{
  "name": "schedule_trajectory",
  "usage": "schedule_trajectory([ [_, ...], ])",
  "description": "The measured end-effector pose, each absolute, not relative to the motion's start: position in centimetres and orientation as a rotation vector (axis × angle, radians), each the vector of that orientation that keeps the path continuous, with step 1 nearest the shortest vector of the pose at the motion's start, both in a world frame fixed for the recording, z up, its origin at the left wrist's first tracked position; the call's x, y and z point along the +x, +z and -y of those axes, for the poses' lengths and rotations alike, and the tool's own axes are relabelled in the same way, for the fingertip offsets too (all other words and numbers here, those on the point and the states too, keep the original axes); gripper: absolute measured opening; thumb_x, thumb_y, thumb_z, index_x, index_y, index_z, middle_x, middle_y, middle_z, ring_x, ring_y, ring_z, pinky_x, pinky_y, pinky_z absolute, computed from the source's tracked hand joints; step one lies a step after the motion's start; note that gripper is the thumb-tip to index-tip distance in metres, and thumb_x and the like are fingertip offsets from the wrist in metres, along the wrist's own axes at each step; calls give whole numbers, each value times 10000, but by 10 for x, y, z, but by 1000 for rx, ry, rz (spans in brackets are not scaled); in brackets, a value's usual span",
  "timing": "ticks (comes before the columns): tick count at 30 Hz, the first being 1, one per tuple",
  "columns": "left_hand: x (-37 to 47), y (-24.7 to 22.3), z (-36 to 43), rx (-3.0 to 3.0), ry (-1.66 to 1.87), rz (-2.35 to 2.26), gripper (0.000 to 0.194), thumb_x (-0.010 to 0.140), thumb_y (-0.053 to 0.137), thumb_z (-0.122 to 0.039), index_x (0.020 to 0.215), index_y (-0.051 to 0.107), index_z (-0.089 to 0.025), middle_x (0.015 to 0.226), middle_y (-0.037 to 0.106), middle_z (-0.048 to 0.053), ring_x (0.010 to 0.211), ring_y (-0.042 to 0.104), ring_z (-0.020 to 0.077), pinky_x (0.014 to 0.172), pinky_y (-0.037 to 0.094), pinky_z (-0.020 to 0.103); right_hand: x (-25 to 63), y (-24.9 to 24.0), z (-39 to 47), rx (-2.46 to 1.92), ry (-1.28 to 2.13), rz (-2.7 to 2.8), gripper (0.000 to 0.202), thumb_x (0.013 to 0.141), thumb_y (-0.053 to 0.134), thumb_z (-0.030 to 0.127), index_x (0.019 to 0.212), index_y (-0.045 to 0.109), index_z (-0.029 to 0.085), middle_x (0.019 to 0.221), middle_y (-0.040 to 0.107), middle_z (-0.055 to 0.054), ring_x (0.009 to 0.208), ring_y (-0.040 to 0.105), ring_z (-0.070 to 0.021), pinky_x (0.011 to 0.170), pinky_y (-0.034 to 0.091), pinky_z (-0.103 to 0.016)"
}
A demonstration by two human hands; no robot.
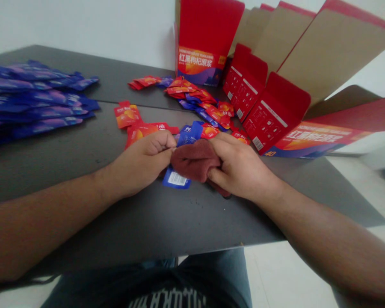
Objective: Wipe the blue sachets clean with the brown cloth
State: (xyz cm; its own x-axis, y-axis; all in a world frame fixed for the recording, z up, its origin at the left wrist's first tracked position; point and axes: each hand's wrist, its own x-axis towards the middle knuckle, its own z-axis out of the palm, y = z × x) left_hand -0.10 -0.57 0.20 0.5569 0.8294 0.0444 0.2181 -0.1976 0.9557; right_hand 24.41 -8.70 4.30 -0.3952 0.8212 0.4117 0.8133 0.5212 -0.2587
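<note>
A blue sachet [190, 134] lies slantwise between my hands, with a white barcode label near its lower end. Across its middle is a brown cloth [195, 160], which hides that part of the sachet. My right hand [239, 164] is closed on the bunched cloth and presses it against the sachet. At the sachet's left edge, my left hand [149, 156] has its fingers curled in a pinch; the exact grip is partly hidden. Red sachets [143, 130] lie just beyond my left hand.
A pile of blue and purple sachets [35, 98] lies at the left. Mixed red and blue sachets [195, 98] are heaped farther back. Red open cartons [208, 38] with raised flaps stand at the back right of the grey table [192, 226], whose front edge is near my legs.
</note>
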Motion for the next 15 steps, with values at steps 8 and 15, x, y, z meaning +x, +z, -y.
schedule_trajectory([
  [8,-1,7,9,1774,685,-879,208,1021,658,-351,875,581,-224,721,579,-22,625,484,127,555,348,278,247,42,84,-1268,45,2289,91,864,661,192,946,634,222,954,682,-60,889,639,-235,767,511,-344],
  [15,-1,15,13,1860,647,-868,172,1049,590,-259,888,564,-204,711,524,-55,613,456,99,581,374,265,255,43,77,-1454,-28,2087,152,877,697,229,1029,702,212,980,722,-61,905,666,-248,820,535,-369],
])
